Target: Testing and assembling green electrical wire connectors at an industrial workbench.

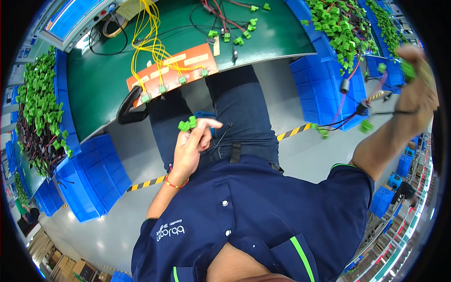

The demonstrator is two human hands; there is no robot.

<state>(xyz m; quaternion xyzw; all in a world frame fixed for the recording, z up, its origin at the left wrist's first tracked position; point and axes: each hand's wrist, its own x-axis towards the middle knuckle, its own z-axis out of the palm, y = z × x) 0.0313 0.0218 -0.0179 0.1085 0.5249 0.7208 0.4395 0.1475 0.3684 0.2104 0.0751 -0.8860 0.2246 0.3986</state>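
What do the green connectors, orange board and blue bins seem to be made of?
Connectors: likely hard molded plastic, from their blocky shapes and solid bright green. Board: flat, smooth orange sheet; plastic or painted panel, I can't tell. Bins: probably molded plastic, slightly glossy, with uniform blue, lined walls.
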